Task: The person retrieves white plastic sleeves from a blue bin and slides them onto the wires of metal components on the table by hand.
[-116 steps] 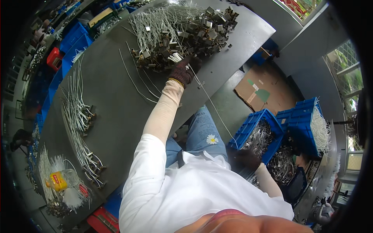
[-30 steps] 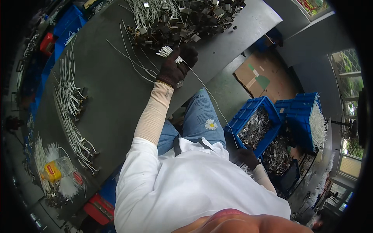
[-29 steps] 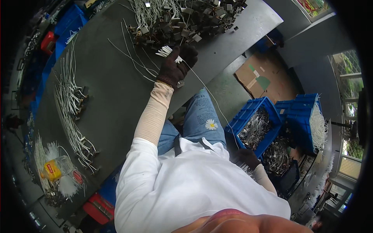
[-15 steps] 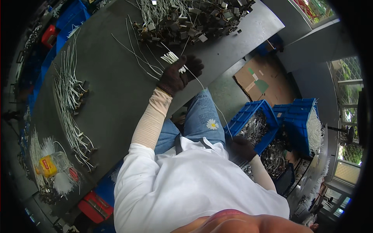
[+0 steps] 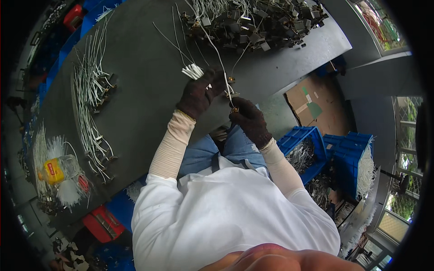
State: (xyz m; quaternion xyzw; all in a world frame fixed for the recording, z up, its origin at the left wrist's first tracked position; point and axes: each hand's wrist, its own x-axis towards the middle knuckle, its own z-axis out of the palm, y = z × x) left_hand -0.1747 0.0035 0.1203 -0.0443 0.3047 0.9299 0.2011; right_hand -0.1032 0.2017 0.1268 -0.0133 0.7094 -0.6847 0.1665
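My left hand, in a dark knitted glove, is closed around a bundle of short white tubes above the table. Close by on its right, my gloved right hand pinches the lower end of a white wire, beside a small brass-coloured metal part. The wire rises past the left fingertips toward the back of the table, and a thicker white sleeve covers its lower stretch. Another brass-coloured piece shows by the left fingertips. The gloves hide exactly how the fingers grip.
A large pile of dark metal blocks with wires covers the back of the grey table. Wired parts lie in a row at left, near a clear bottle with a yellow label. Blue crates stand at right.
My right hand has come up from beside the crates to near my left hand. The wire formerly stretched down to it now rises toward the table's back. The view has shifted slightly.
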